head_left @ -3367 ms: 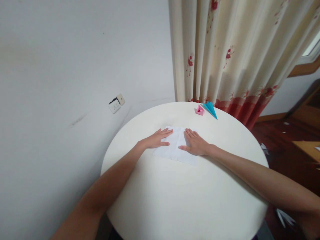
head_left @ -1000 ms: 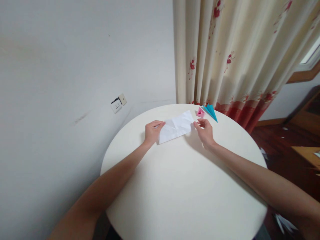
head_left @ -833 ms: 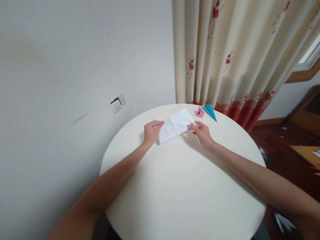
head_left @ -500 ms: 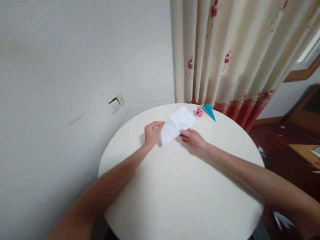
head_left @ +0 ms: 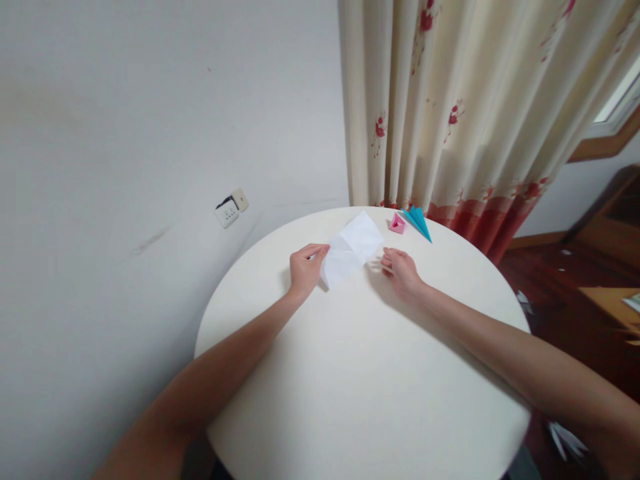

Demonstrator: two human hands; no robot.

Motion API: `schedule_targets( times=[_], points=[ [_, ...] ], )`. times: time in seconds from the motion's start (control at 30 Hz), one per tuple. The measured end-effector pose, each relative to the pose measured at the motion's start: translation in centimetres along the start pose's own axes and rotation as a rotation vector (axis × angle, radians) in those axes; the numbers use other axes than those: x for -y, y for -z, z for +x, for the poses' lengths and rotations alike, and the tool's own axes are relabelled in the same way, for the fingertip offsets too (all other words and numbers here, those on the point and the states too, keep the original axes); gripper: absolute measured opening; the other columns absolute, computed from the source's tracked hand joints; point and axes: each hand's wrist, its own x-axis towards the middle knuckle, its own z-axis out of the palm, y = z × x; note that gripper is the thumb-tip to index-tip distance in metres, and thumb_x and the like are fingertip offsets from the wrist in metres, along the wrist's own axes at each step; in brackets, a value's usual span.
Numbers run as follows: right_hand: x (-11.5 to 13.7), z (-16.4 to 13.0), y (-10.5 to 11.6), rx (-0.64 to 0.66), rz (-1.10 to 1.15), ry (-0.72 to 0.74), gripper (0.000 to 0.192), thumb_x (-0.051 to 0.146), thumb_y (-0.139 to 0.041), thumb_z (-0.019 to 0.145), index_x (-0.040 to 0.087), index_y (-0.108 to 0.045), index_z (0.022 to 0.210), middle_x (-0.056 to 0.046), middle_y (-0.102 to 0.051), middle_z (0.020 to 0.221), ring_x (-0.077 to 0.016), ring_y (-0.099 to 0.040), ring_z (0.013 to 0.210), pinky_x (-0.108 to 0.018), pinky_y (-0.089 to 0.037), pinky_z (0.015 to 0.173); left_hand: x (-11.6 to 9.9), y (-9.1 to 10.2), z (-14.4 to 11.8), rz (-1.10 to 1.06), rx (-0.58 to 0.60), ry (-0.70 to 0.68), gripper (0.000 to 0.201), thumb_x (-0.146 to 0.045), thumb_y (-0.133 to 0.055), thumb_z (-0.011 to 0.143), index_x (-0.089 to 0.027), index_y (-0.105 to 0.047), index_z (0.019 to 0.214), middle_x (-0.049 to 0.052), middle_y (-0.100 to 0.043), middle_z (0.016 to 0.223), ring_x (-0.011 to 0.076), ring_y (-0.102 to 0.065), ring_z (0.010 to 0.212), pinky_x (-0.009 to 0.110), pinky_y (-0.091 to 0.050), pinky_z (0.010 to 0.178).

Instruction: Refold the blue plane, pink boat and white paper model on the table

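A creased white sheet of paper (head_left: 353,248) is held just over the far part of the round white table (head_left: 367,373). My left hand (head_left: 306,267) pinches its left edge between thumb and fingers. To the right of the sheet, my right hand (head_left: 401,272) is apart from the paper, its fingers loosely curled and spread with nothing in them. Beyond that hand lie a small pink folded paper piece (head_left: 397,225) and a blue paper plane (head_left: 418,223), near the table's far edge.
A wall with a power socket (head_left: 227,213) stands to the left. Behind the table hangs a flowered curtain (head_left: 450,107). On the floor at the right are a flat piece of brown board (head_left: 607,303) and some scattered papers (head_left: 567,440).
My right hand has let go of the paper's near right edge and moved a little right. The paper has tilted slightly, still in my left hand, which has hardly moved.
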Motion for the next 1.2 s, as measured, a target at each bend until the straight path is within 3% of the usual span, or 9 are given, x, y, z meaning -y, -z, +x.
schedule_targets(
  times=[0.07, 0.17, 0.33, 0.53, 0.87, 0.97, 1.03, 1.13, 1.2],
  points=[
    [0.9, 1.2, 1.1, -0.171, -0.105, 0.283, 0.045, 0.048, -0.058, 0.083, 0.025, -0.055, 0.122, -0.011, -0.062, 0.120, -0.0269, -0.061, 0.106, -0.043, -0.053, 0.084, 0.0, 0.1, 0.0, 0.002, 0.018, -0.017, 0.022, -0.036, -0.066, 0.086, -0.018, -0.078, 0.081, 0.005, -0.076, 0.089, 0.0206, -0.069, 0.085, 0.030, -0.051, 0.077],
    [2.6, 2.4, 2.7, -0.153, -0.300, 0.708, 0.044, 0.044, -0.052, 0.092, 0.028, -0.054, 0.133, -0.010, -0.052, 0.139, -0.0284, -0.050, 0.125, -0.049, -0.044, 0.101, 0.0, -0.1, -0.1, -0.006, 0.072, -0.027, 0.021, -0.035, -0.068, 0.084, -0.018, -0.078, 0.078, 0.005, -0.076, 0.086, 0.0197, -0.068, 0.083, 0.029, -0.051, 0.076],
    [3.1, 3.0, 3.4, -0.004, -0.533, 0.979, 0.033, 0.037, -0.053, 0.095, 0.026, -0.066, 0.123, -0.010, -0.058, 0.134, -0.0279, -0.049, 0.128, -0.051, -0.035, 0.110, -0.4, -0.7, -0.5, -0.024, 0.135, -0.043, 0.019, -0.034, -0.070, 0.082, -0.018, -0.078, 0.076, 0.005, -0.075, 0.084, 0.0186, -0.068, 0.080, 0.029, -0.051, 0.075],
    [1.9, 2.1, 2.3, 0.113, -0.534, 0.937, 0.015, 0.035, -0.067, 0.088, 0.023, -0.074, 0.083, -0.008, -0.067, 0.102, -0.0250, -0.060, 0.104, -0.046, -0.044, 0.098, -1.0, -0.8, -0.7, -0.063, 0.145, -0.040, 0.019, -0.034, -0.070, 0.083, -0.018, -0.079, 0.076, 0.006, -0.075, 0.084, 0.0188, -0.068, 0.079, 0.030, -0.052, 0.075],
    [0.8, 0.2, 0.4, 0.413, -0.385, 0.577, 0.019, 0.034, -0.067, 0.083, 0.018, -0.073, 0.092, -0.006, -0.073, 0.094, -0.0214, -0.065, 0.089, -0.038, -0.046, 0.089, -2.1, -1.3, -1.4, -0.097, 0.135, -0.032, 0.017, -0.033, -0.072, 0.082, -0.017, -0.078, 0.076, 0.006, -0.074, 0.082, 0.0186, -0.067, 0.078, 0.030, -0.051, 0.075],
    [0.5, -0.2, 0.0, 0.478, -0.319, 0.536, 0.021, 0.036, -0.067, 0.083, 0.017, -0.073, 0.090, -0.006, -0.073, 0.094, -0.0209, -0.064, 0.089, -0.036, -0.046, 0.088, -2.2, -1.4, -1.6, -0.084, 0.167, -0.077, 0.018, -0.034, -0.072, 0.083, -0.018, -0.076, 0.076, 0.006, -0.073, 0.080, 0.0184, -0.067, 0.077, 0.031, -0.051, 0.075],
    [0.6, -0.4, -0.1, 0.510, -0.265, 0.537, 0.023, 0.039, -0.066, 0.084, 0.017, -0.073, 0.088, -0.006, -0.071, 0.093, -0.0199, -0.063, 0.086, -0.033, -0.047, 0.083, -2.3, -1.3, -1.6, -0.040, 0.173, -0.141, 0.017, -0.034, -0.072, 0.083, -0.019, -0.076, 0.076, 0.007, -0.072, 0.086, 0.0193, -0.067, 0.083, 0.033, -0.051, 0.080],
    [0.8, -0.4, -0.1, 0.540, -0.198, 0.516, 0.026, 0.043, -0.067, 0.083, 0.017, -0.072, 0.084, -0.004, -0.069, 0.086, -0.0179, -0.060, 0.079, -0.030, -0.046, 0.075, -2.9, -0.9, -1.5, 0.072, 0.179, -0.259, 0.013, -0.031, -0.074, 0.080, -0.020, -0.073, 0.074, 0.010, -0.069, 0.115, 0.0239, -0.061, 0.111, 0.040, -0.045, 0.099],
    [1.0, -0.4, -0.1, 0.573, -0.155, 0.479, 0.029, 0.045, -0.069, 0.081, 0.017, -0.072, 0.081, -0.003, -0.067, 0.081, -0.0169, -0.058, 0.074, -0.029, -0.045, 0.070, -3.4, -0.7, -1.3, 0.096, 0.268, -0.276, 0.013, -0.030, -0.074, 0.080, -0.019, -0.069, 0.074, 0.010, -0.065, 0.127, 0.0257, -0.056, 0.122, 0.043, -0.039, 0.107]
  ],
)
